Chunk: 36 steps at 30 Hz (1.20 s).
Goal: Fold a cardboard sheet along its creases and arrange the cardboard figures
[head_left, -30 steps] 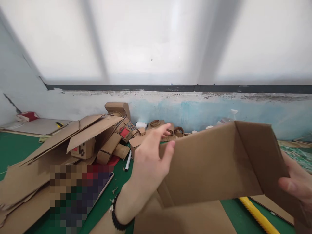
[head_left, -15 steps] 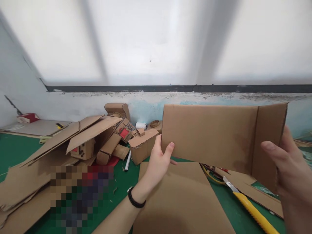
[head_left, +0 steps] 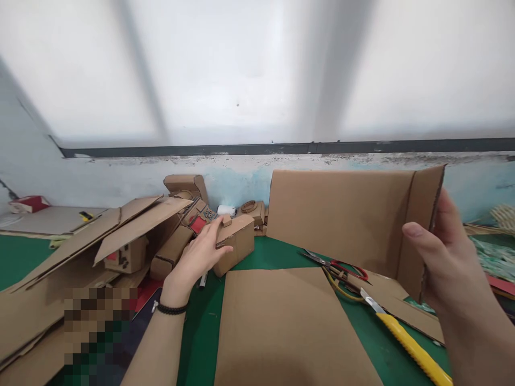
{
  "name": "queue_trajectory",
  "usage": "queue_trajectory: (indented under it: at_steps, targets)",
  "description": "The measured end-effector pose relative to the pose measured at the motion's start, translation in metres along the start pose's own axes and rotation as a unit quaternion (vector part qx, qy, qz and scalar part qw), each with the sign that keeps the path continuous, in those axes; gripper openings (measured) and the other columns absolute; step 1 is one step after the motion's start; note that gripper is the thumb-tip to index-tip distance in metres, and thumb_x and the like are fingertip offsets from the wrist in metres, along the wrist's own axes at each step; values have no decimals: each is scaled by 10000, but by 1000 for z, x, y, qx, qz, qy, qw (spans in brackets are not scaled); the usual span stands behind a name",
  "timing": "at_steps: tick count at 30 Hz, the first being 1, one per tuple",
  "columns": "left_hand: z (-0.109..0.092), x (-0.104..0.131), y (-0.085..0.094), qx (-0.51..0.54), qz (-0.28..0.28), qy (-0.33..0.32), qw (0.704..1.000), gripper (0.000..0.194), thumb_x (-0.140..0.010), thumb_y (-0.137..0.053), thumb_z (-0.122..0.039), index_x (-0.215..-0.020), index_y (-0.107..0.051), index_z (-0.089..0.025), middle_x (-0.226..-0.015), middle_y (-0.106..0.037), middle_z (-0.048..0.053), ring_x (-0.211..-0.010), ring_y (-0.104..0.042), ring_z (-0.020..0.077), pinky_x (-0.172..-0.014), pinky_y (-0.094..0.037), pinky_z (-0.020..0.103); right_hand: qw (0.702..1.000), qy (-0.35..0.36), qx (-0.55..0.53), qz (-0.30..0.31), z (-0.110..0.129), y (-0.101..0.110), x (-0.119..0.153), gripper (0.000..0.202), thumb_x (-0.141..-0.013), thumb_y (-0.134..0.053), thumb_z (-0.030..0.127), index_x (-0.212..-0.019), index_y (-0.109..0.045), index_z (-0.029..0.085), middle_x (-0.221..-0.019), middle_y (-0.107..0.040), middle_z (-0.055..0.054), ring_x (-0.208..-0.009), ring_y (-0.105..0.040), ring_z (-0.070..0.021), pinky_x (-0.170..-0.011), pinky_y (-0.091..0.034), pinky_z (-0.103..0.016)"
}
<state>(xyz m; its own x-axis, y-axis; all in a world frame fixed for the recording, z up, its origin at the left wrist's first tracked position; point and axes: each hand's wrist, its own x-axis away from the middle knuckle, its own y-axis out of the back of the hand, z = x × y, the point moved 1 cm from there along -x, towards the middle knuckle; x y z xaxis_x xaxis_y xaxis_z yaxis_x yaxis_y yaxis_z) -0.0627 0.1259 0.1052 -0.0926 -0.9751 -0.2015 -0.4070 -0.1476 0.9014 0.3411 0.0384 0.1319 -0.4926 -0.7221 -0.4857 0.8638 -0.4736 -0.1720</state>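
My right hand [head_left: 450,252] grips the right end of a folded cardboard piece [head_left: 341,214], thumb on the near face and fingers behind. The piece stands upright above the table, its right flap bent toward me. My left hand [head_left: 201,246], with a black braided bracelet [head_left: 172,309] on its wrist, is at the left side of a small cardboard box [head_left: 237,249]. Its fingers are stretched and the thumb is apart; whether they touch the box I cannot tell. A flat cardboard sheet [head_left: 281,327] lies on the green table in front of me.
Red-handled scissors [head_left: 350,269] and a yellow utility knife [head_left: 412,346], blade out, lie at the right by cardboard strips [head_left: 422,316]. Stacked cardboard sheets [head_left: 52,300] lean at the left. A white roll [head_left: 226,210] sits by the wall.
My left hand has let go of the folded cardboard and moved left to the small box. My right hand still holds the piece, now slightly further left in view. The scissors have come into sight.
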Motion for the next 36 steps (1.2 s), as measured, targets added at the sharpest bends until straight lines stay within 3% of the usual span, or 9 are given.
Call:
queue_trajectory:
  at_steps: [4, 8, 11, 14, 18, 23, 27, 30, 36]
  targets:
    - [-1, -3, -2, 12, 35, 20, 999, 782, -956, -662, -443, -1659, -342, -322, -1680, -489, 163, -1444, -543, 477, -1040, -519, 558, 1000, -1, 3, 17, 3, -1, 2, 834, -784, -884, 511, -1555, -568, 549, -1681, -528, 50, -1446, -598, -394, -747, -728, -398]
    - [-1, -4, -1, 104, 24, -28, 994, 693, -945, -689, -455, -1562, -413, -308, -1627, -522, 154, -1412, -573, 422, -984, -565, 483, 999, -13, 15, 51, 6, -2, 6, 792, -873, -798, 510, -1595, -485, 599, -1706, -462, 151, -1613, -354, -382, -845, -718, -440]
    - [2, -7, -6, 134, 9, -43, 990, 720, -919, -724, -433, -1550, -417, -276, -1636, -495, 164, -1473, -514, 400, -1076, -534, 497, 996, -5, 25, 82, 4, -2, 7, 767, -924, -725, 507, -1616, -418, 634, -1711, -415, 214, -1644, -258, -377, -850, -716, -479]
    - [7, -11, -12, 139, 4, -34, 990, 885, -889, -762, -427, -1637, -327, -239, -1711, -395, 197, -1561, -412, 409, -1208, -432, 557, 997, -21, 15, 72, 1, -1, 6, 806, -881, -766, 530, -1613, -440, 615, -1698, -452, 183, -1641, -261, -403, -798, -725, -478]
    - [12, -14, -17, 156, 15, -13, 988, 1051, -897, -769, -505, -1720, -176, -232, -1766, -305, 220, -1622, -317, 420, -1257, -371, 595, 996, -67, 9, 60, 2, -3, 6, 908, -786, -843, 606, -1602, -445, 629, -1669, -507, 156, -1627, -295, -426, -800, -721, -489]
    - [10, -12, -15, 157, 10, -21, 987, 928, -932, -737, -538, -1697, -281, -275, -1756, -353, 173, -1610, -348, 411, -1240, -402, 569, 996, -48, 12, 73, 3, -5, 7, 859, -840, -812, 561, -1615, -443, 600, -1691, -476, 155, -1640, -255, -404, -820, -720, -462]
    - [8, -11, -13, 140, 9, -23, 990, 866, -927, -740, -505, -1667, -347, -289, -1742, -384, 148, -1588, -385, 400, -1225, -422, 547, 994, -18, 28, 105, -2, -3, 7, 773, -941, -718, 486, -1633, -400, 619, -1686, -476, 177, -1589, -383, -393, -811, -719, -450]
    - [9, -13, -14, 135, 16, -17, 991, 881, -921, -743, -506, -1670, -337, -279, -1734, -389, 166, -1568, -412, 410, -1193, -453, 539, 993, -27, 30, 109, -4, -2, 7, 790, -931, -731, 509, -1632, -387, 631, -1681, -489, 171, -1503, -522, -402, -785, -719, -449]
    - [5, -12, -14, 117, 4, -20, 993, 846, -928, -722, -490, -1651, -355, -247, -1680, -438, 191, -1549, -433, 402, -1197, -434, 520, 994, -33, 35, 93, -3, -4, 6, 798, -909, -755, 552, -1621, -405, 634, -1698, -467, 165, -1470, -566, -405, -785, -718, -435]
